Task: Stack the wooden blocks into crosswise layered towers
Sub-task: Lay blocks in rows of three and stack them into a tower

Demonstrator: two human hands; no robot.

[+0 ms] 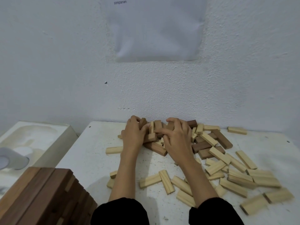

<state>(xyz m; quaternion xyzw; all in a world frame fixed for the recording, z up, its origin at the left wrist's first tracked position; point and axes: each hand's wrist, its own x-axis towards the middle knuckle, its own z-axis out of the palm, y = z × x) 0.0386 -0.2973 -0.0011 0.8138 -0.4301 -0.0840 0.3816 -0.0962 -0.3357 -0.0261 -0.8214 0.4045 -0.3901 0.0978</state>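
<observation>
Several loose wooden blocks, pale and dark brown, lie scattered over the white table (97, 159), heaped near the wall. My left hand (134, 133) reaches into the heap and its fingers curl round a dark brown block (142, 122) that stands tilted. My right hand (176, 138) sits beside it on the heap with fingers curled over a brown block (169, 125). A built tower of dark brown blocks (45, 197) in crosswise layers stands at the near left.
A white foam tray (32, 137) lies left of the table, with a white cylinder (13, 159) in front of it. The wall rises right behind the heap. Pale blocks (235, 179) crowd the table's right side.
</observation>
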